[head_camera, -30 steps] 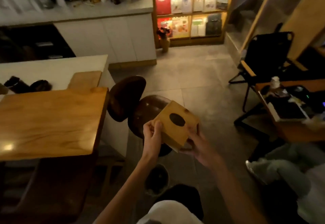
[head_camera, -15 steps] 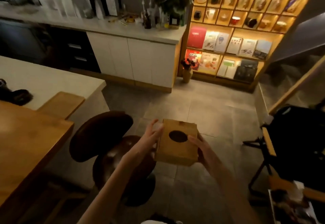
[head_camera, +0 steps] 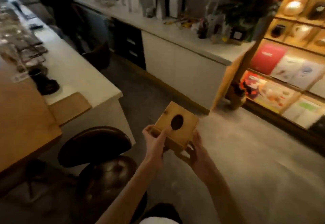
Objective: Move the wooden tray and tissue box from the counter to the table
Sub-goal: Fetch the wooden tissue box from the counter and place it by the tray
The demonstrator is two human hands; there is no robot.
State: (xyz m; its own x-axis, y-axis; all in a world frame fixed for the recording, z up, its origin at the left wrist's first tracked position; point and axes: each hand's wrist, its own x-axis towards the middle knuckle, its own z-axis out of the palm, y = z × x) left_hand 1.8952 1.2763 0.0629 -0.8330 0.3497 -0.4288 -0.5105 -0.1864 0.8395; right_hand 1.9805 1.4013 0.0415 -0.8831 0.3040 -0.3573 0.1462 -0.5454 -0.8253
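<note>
I have the tissue box (head_camera: 175,126) in both hands, carried in the air over the grey floor, just beyond the dark round stool (head_camera: 95,144) and well apart from the wooden table (head_camera: 22,121) that lies past the stool on its far side. My left hand (head_camera: 154,142) is closed on the box's near left corner, thumb lying on the top face close to the dark oval opening, fingers wrapped under the edge. My right hand (head_camera: 196,150) cups the near right corner from below and the side, fingers curled against the wall. The box looks like rigid wood, square and hard-edged, so I judge it won't give under pressure and needs no gentle squeeze; it seems light enough, though I can't tell whether it's full. The smooth faces may be a little slippery, so holding the opposite lower corners with palms underneath seems safest. A flat wooden board (head_camera: 70,106), possibly the tray, rests on the white counter (head_camera: 84,76) beyond the stool, next to the table's end.
</note>
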